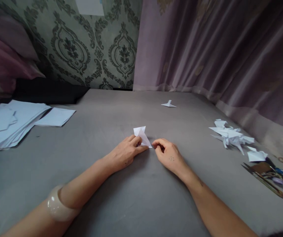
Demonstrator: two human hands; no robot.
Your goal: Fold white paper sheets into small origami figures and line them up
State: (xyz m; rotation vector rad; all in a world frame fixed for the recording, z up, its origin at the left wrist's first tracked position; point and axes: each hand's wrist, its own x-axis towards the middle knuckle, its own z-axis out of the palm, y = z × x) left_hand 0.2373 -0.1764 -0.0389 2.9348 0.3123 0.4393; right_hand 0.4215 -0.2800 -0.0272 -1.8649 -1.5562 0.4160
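A small piece of white folded paper (142, 136) stands on the grey surface, with pointed flaps sticking up and out to the right. My left hand (128, 151) grips its lower left part, the thumb lying along the bottom edge. Part of the paper is hidden behind those fingers. Right at the paper's right-hand corner is my right hand (168, 156), fingers curled and fingertips drawn together. Whether these fingertips pinch the corner or only sit beside it, I cannot tell.
White paper sheets (23, 123) lie stacked at left, beside a smaller stack (56, 117). One folded paper figure (168, 104) sits farther back. At right are a heap of folded paper figures (231, 135), another paper piece (257, 155) and scissors (265, 181). Curtains (176, 49) hang behind.
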